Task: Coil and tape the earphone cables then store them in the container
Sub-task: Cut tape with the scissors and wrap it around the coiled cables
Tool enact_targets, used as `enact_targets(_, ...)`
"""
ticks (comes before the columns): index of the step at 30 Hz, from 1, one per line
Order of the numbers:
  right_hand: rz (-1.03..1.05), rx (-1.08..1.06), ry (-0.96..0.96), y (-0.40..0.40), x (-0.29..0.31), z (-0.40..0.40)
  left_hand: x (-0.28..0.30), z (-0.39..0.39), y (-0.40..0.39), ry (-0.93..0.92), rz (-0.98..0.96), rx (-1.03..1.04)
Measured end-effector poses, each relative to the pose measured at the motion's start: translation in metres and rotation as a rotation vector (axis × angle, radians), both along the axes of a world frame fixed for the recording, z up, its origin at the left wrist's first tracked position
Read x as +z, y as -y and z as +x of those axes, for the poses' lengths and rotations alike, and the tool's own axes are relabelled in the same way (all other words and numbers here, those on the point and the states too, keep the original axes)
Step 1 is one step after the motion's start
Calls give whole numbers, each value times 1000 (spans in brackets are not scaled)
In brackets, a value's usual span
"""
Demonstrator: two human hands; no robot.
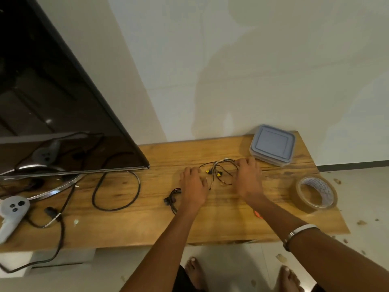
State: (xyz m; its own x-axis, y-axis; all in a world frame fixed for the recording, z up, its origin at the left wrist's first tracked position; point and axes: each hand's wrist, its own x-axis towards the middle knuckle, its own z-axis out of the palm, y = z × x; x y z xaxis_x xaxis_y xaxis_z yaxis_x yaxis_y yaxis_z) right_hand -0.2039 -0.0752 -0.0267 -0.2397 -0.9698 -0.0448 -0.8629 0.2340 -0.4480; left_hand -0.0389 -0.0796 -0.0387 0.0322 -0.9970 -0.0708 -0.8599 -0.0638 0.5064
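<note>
Tape roll (316, 194) (upright) beside container (272, 145).

Dim warm indoor light is casting a soft person-shaped shadow on the far wall (231, 76), both hands are motion-blurring slightly, the TV screen (52, 106) is reflecting the table, wide-angle distortion is bending the edges.

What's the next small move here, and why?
Probably gather the loose earphone cables into one bundle to start coiling. They lie tangled and spread on the table between the left hand and right hand; the tape roll is untouched and the container has its lid on.
</note>
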Motion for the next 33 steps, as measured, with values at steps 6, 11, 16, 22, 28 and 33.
enact_targets(6,47,15,-46,-1,-16,-14,0,-20,-3,4,106,-1)
enact_targets(11,68,9,-38,-2,-17,-9,7,-35,-5,-174,173,80)
enact_targets(16,63,105,-42,-1,-15,-6,12,-48,1,-324,287,252)
enact_targets(22,122,202,70,0,-11,4,17,-53,0,-418,295,363)
enact_targets(28,171,177,12,-8,-16,22,4,-52,0,-560,301,455)
enact_targets(33,238,67,-1,-1,-6,34,-6,-49,-3,-635,274,466)
